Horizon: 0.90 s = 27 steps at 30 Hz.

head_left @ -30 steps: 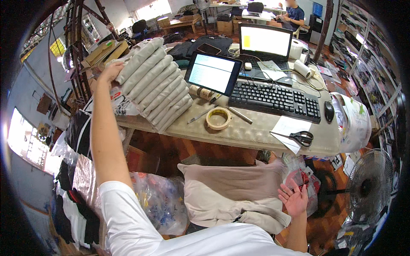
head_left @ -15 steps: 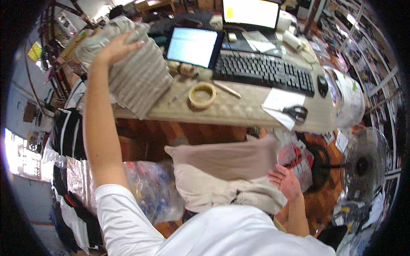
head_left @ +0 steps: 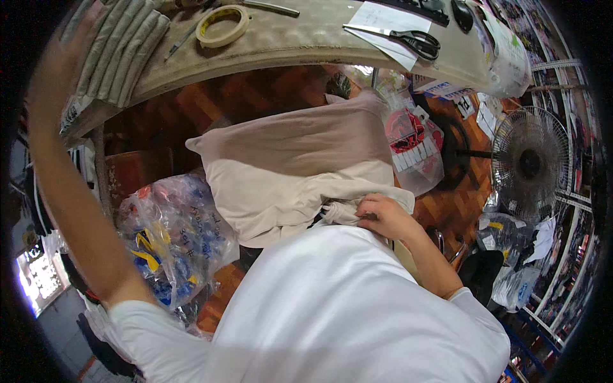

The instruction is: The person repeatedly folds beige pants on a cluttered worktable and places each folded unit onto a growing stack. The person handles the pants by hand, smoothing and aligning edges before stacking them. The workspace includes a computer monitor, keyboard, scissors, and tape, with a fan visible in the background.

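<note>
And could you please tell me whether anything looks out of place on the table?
Mildly, yes: the white paper under the black-handled scissors lies askew, one corner reaching the front edge of the table. I see no spill there.

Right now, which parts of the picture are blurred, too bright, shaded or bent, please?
Head view: the left hand is smeared by blur; head view: the window at the left rim glares nearly white; head view: shadow darkens the table-side part of the beige cloth; head view: the table shows its front edge bowed by the fisheye lens.
</note>
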{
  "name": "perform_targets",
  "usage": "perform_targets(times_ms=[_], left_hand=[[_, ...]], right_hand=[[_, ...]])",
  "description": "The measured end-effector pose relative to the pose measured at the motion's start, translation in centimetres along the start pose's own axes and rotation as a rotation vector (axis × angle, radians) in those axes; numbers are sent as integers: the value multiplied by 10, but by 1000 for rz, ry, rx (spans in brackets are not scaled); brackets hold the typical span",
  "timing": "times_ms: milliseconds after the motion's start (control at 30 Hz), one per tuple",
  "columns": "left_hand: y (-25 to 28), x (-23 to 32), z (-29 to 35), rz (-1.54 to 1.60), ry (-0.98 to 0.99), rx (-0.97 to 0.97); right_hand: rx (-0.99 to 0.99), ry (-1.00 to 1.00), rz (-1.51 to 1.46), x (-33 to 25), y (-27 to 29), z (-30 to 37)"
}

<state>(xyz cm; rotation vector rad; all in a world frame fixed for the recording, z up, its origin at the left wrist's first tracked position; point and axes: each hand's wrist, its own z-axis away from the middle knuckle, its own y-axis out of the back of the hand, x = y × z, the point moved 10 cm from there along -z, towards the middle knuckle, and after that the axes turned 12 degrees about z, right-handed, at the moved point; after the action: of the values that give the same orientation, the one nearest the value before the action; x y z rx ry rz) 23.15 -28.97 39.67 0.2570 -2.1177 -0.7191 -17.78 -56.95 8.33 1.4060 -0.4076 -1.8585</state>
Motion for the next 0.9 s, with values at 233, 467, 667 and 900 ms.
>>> perform_targets(times_ms=[233, 467, 667, 900], left_hand=[[-267, 72, 316, 289, 255, -1030], [-259, 8, 367, 225, 434, -737], [-250, 23, 348, 399, 649, -714], [-260, 87, 326, 382, 329, -880]], right_hand=[[23, -50, -39, -3, 31, -3], [38, 1, 135, 10, 2, -1], [-184, -180, -361, 43, 63, 63], [-449, -127, -185, 7, 21, 63]])
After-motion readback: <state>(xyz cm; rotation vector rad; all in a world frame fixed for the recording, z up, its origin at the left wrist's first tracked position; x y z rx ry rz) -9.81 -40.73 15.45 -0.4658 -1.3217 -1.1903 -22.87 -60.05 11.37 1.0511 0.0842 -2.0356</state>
